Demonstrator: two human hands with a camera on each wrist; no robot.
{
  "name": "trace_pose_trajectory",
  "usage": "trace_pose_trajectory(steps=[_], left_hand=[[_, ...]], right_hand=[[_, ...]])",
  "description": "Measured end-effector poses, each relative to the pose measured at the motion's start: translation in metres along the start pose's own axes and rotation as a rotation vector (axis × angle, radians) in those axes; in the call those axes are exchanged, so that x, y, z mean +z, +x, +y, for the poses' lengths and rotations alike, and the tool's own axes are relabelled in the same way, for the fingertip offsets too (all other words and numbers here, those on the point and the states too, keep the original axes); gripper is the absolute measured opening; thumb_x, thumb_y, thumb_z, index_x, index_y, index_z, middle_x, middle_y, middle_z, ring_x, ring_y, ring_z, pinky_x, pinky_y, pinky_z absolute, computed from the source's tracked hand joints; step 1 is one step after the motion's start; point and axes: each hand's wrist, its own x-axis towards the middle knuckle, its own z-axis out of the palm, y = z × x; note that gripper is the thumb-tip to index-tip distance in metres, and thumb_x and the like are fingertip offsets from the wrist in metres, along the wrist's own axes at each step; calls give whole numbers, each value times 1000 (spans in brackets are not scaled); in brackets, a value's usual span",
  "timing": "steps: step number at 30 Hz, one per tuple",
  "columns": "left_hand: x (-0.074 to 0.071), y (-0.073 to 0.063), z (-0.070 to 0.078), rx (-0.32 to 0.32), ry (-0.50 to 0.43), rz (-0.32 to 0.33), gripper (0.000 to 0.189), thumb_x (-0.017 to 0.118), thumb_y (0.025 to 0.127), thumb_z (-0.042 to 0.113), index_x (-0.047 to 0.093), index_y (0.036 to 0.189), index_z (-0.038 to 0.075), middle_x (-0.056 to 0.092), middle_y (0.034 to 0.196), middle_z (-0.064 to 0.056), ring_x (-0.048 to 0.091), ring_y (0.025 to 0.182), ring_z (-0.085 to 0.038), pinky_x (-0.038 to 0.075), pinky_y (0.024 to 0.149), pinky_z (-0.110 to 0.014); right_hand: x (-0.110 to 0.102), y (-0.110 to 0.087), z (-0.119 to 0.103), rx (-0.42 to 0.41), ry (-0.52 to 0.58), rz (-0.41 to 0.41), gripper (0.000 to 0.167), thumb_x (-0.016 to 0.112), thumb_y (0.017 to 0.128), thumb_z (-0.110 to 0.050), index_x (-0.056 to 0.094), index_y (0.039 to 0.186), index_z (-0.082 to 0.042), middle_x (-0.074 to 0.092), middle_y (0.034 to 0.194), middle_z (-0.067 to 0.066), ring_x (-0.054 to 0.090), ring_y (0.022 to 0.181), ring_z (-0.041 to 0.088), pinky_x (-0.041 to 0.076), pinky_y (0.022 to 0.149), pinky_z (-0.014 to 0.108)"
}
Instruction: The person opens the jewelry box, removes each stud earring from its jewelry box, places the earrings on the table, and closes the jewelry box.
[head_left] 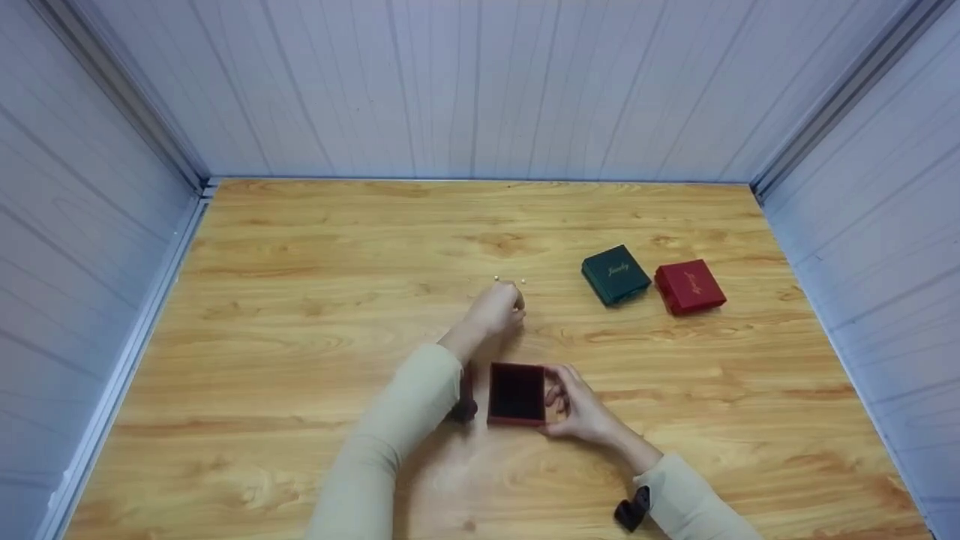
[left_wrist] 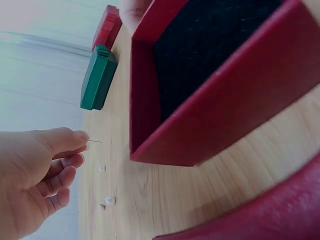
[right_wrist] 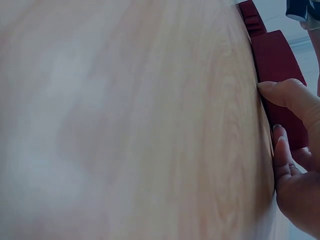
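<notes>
In the left wrist view, my left hand [left_wrist: 32, 180] pinches what looks like a stud earring [left_wrist: 95, 141] between thumb and finger. Only its thin metal pin shows, and the fingers hide its head. Small white stud earrings [left_wrist: 110, 200] lie on the table near that hand. My right hand [head_left: 585, 409] grips the right side of an open red jewelry box [head_left: 516, 421] with a black padded inside. It stands on the table, nearer to me than the left hand. A dark red lid [head_left: 466, 390] lies left of the box, partly hidden under my left forearm.
Beyond the box to the right are a closed green jewelry box [head_left: 616, 274] and a closed red one [head_left: 690, 287], side by side. The wooden table [head_left: 300, 300] has pale panel walls [head_left: 465, 90] at its back and sides.
</notes>
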Motion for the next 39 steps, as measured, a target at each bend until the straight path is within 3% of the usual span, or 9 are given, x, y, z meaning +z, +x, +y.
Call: trace_pose_trajectory(steps=[11,19,31,39], left_hand=[[-1,19,-4,-95,53,-66,13,57,82,7,69,81,3,66,79,-6,60,73,-18,49,64,-28],[3,29,-6,-123,79,-92,11,58,84,10,66,86,3,64,83,-6,59,78,-19,48,67,-29],[11,40,-5,-88,194,-55,12,61,83,16,64,88,5,62,85,-5,58,81,-21,47,70,-32],[16,46,-9,-106,255,-15,9,62,80,14,65,78,6,63,79,-4,59,76,-20,49,65,-33]], right_hand=[[0,0,-4,8,-8,5,75,75,56,11,34,118,16,47,85,28,48,72,39,44,59,37],[0,-1,-2,2,-7,11,75,75,56,11,34,118,16,47,86,28,48,72,39,44,58,37],[0,-1,0,24,4,6,76,76,56,10,34,119,15,47,86,27,48,73,37,43,59,36],[1,0,1,-5,2,6,76,76,56,9,34,119,15,47,86,28,48,72,39,43,58,38]])
